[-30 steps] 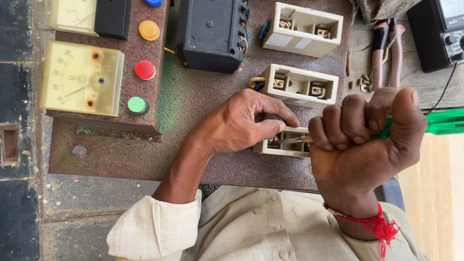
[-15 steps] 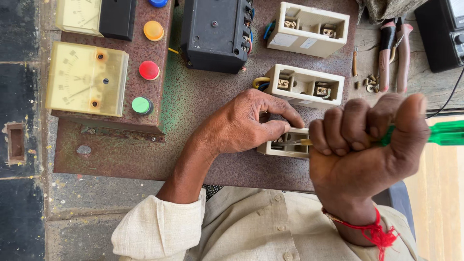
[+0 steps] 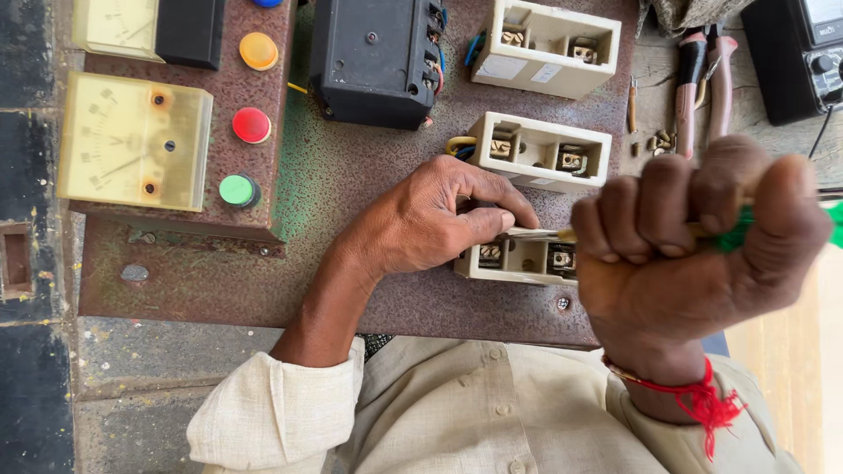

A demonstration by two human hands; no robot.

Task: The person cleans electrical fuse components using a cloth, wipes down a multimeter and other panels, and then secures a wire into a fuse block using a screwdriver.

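Cream plastic fuse holder (image 3: 518,257), the lowest of three on the rusty brown metal panel (image 3: 351,193), lies under the left hand (image 3: 430,219), whose fingers are pressed together on its upper edge. The right hand (image 3: 694,254) is a closed fist, fingers clamped on a green-handled screwdriver (image 3: 746,226); its metal shaft reaches toward the holder, though the tip is hidden behind the left fingers, so I cannot tell where it sits.

Risks, as I judge them: the shaft could slip off a terminal and jab the left fingers, which lie just beside it. The blade could also bridge two brass contacts, or a hard twist could crack the plastic wall.

Counted: three cream fuse holders, two pale analogue meters (image 3: 132,140), one black box-shaped switch unit (image 3: 378,57), and three round lamps fully in view, orange (image 3: 258,51), red (image 3: 251,125) and green (image 3: 237,190), with a blue one at the top edge. On the wooden table (image 3: 654,66) lie one pair of red-handled pliers (image 3: 702,79) and one black multimeter (image 3: 799,53).
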